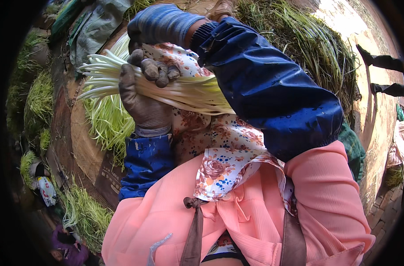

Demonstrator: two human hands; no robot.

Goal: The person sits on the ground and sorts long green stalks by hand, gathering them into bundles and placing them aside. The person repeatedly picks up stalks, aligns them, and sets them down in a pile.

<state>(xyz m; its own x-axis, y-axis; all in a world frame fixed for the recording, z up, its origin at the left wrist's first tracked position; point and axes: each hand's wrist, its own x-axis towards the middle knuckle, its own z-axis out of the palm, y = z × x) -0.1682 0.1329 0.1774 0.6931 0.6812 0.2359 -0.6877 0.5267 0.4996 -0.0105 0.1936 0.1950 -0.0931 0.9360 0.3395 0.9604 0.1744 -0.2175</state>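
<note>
My left hand (148, 103), in a soiled grey-brown glove, grips a thick bunch of long blanched vegetable shoots (192, 94). Its thumb lies along the near side, and its curled fingertips show over the top. The white ends fan out to the left; the yellow-green part runs right, behind my right sleeve. Just above the bunch is my right hand (162, 25), in a blue-grey striped glove with a dark palm. Its fingers point down beside the white ends, mostly hidden, so I cannot tell whether they hold anything. More loose shoots (110, 116) lie under the bunch.
A large heap of green and dried stalks (308, 43) lies at upper right. More piles (85, 212) line the left side, near a grey-green sheet (95, 30) and a brown printed sack (109, 173). Another person's dark-trousered legs (388, 63) stand at right; a person in purple (67, 246) is at lower left.
</note>
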